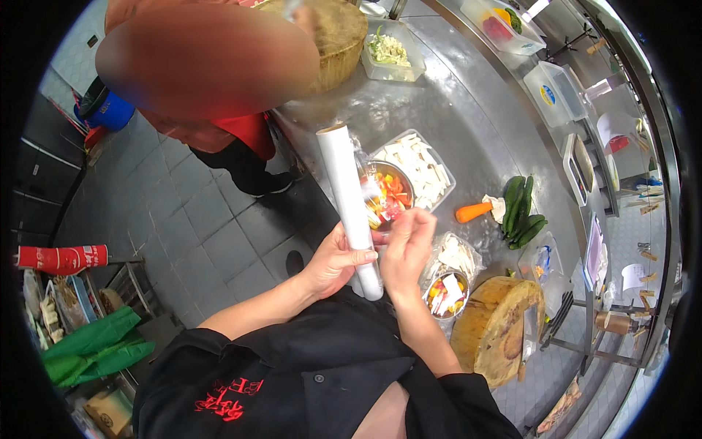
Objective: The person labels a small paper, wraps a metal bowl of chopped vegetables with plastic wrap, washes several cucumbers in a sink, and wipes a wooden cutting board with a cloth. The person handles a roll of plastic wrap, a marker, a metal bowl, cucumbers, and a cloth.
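My left hand [335, 259] grips the lower part of a roll of clear plastic wrap [346, 192], which tilts over the front edge of the steel worktable. Close to the roll's right side is my right hand [407, 249], its fingers curled; whether they pinch the film I cannot tell. Behind the roll, a round metal bowl [410, 184] contains cut red, orange and yellow vegetables, and glossy film shows over its left part. A plastic tub [451, 184] of pale cut strips sits beside the bowl. Below my right hand stands a smaller metal bowl [466, 299] of mixed cut pieces.
Plastic-covered pale slices [458, 255], a carrot [473, 212] and green cucumbers [516, 211] lie on the steel worktable [466, 110]. A round wooden chopping block [488, 329] bears a cleaver [529, 332]. Another person [214, 131] stands at a second block [340, 49].
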